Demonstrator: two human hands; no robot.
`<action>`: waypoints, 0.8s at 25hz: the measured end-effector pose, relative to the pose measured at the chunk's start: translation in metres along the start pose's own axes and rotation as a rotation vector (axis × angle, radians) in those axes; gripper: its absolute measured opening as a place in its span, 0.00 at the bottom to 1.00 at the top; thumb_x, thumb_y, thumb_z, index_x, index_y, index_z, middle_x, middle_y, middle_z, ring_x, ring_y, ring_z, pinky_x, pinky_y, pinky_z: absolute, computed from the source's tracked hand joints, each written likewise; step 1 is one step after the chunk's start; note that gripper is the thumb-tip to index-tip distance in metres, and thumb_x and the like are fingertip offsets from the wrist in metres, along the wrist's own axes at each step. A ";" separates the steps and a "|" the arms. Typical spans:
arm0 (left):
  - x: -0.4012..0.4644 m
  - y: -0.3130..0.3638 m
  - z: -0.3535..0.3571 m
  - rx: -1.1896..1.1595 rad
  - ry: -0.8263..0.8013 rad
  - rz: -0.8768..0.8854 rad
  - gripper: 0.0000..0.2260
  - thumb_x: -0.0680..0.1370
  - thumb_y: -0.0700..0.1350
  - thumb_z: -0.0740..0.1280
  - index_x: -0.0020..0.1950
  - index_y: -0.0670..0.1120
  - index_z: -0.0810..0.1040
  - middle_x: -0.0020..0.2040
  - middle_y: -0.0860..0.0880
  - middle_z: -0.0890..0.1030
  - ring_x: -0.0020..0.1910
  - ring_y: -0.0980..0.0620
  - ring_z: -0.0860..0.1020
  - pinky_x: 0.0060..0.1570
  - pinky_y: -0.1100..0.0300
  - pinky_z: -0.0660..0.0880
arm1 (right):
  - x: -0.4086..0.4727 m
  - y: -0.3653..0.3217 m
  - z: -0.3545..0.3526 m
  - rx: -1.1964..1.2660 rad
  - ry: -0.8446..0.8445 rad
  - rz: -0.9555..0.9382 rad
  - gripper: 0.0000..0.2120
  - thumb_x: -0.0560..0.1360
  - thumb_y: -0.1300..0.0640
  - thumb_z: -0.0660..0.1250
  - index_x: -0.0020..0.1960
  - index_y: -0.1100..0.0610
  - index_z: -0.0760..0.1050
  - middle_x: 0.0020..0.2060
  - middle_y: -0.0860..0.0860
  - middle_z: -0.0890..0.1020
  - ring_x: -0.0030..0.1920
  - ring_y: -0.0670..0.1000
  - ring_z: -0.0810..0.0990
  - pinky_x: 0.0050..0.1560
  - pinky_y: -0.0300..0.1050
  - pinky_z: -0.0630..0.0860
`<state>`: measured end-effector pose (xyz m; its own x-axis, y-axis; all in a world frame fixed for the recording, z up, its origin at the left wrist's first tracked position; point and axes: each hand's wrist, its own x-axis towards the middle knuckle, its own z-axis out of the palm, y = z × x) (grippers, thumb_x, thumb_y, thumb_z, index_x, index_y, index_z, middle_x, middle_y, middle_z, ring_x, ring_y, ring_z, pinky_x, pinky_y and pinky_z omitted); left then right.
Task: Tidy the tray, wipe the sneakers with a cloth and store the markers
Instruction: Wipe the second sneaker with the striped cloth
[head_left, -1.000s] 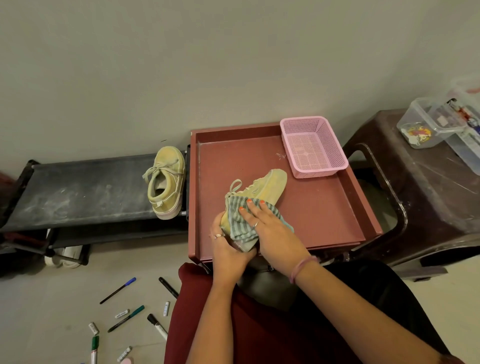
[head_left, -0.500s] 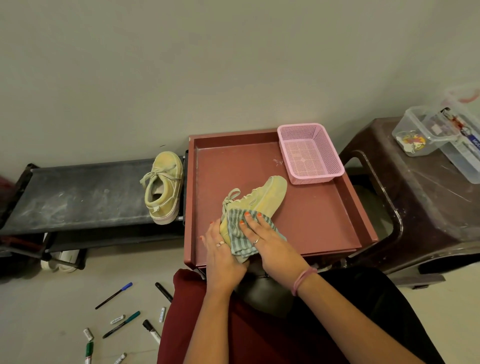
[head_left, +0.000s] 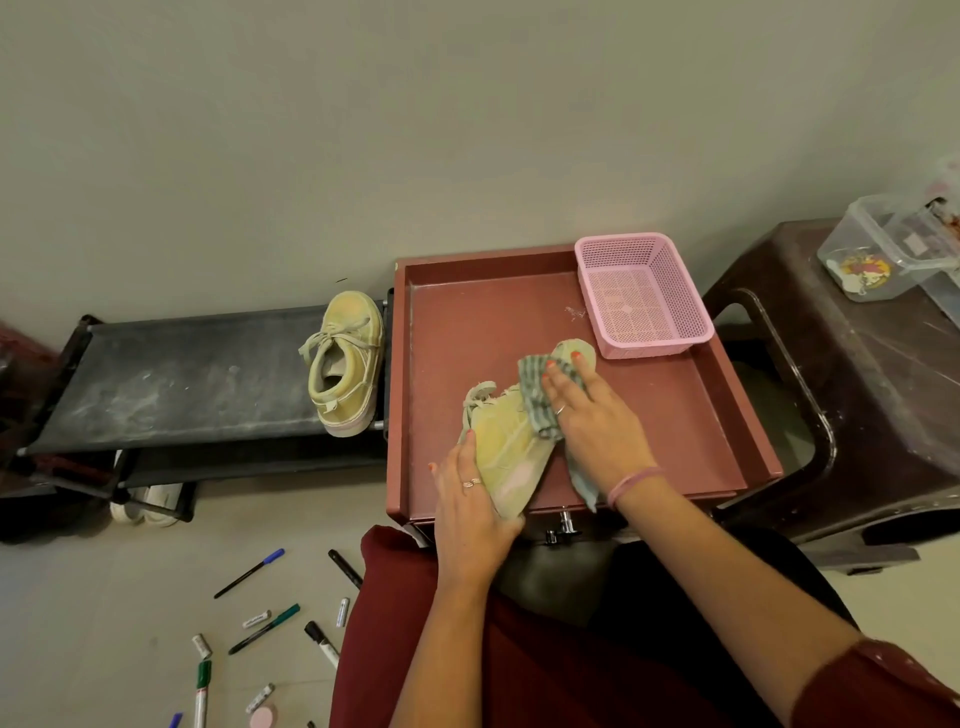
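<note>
1. A red tray (head_left: 649, 441) carries a yellow sneaker (head_left: 506, 452), which lies slanted across the tray from the near edge toward the far right corner.
2. The left hand (head_left: 470, 512) rests at the tray's near edge with its fingers laid fairly straight along the sneaker's heel end, steadying it; the grip is open and flat, not curled round the shoe.
3. The right hand (head_left: 589, 415) presses a striped cloth (head_left: 540, 402) onto the sneaker's toe end with fingers spread and straight. The cloth's loose end hangs below the wrist over the tray's near edge.
4. A pink basket (head_left: 644, 296) stands in the tray's far right corner, just beside the sneaker's toe.
5. A second sneaker (head_left: 345, 364) sits on a black shoe rack (head_left: 182, 379) to the left of the tray, at the rack's right end and close to the tray's left wall.
6. Markers (head_left: 249, 571) and loose caps lie scattered on the floor (head_left: 104, 597) by the person's left knee, well apart from the tray.
7. A brown stool (head_left: 857, 415) to the right of the tray holds clear plastic boxes (head_left: 883, 249).
</note>
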<state>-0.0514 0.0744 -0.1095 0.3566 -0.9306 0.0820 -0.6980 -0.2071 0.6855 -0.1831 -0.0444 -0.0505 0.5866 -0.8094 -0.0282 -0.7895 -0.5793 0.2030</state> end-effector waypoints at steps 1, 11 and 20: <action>-0.001 -0.001 0.002 0.054 0.016 0.068 0.49 0.60 0.39 0.78 0.75 0.44 0.55 0.68 0.46 0.66 0.68 0.48 0.63 0.74 0.45 0.54 | 0.005 0.014 -0.002 0.021 -0.010 0.075 0.25 0.76 0.62 0.47 0.73 0.61 0.62 0.74 0.56 0.61 0.75 0.61 0.56 0.74 0.52 0.56; -0.003 0.000 0.012 0.139 0.052 0.174 0.42 0.62 0.40 0.78 0.71 0.42 0.60 0.63 0.46 0.69 0.64 0.46 0.67 0.72 0.45 0.58 | -0.037 -0.047 0.000 0.402 0.149 0.023 0.31 0.69 0.74 0.62 0.71 0.62 0.67 0.71 0.55 0.68 0.72 0.60 0.65 0.70 0.46 0.56; 0.000 -0.005 0.011 0.122 0.037 0.177 0.45 0.62 0.40 0.79 0.73 0.44 0.58 0.65 0.47 0.68 0.65 0.46 0.66 0.72 0.44 0.59 | -0.028 -0.037 0.015 0.432 0.199 0.223 0.33 0.59 0.73 0.75 0.63 0.66 0.74 0.63 0.60 0.76 0.64 0.63 0.74 0.61 0.56 0.73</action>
<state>-0.0542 0.0721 -0.1211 0.2424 -0.9445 0.2216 -0.8209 -0.0779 0.5657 -0.1730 -0.0019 -0.0718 0.3860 -0.9077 0.1647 -0.8768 -0.4165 -0.2405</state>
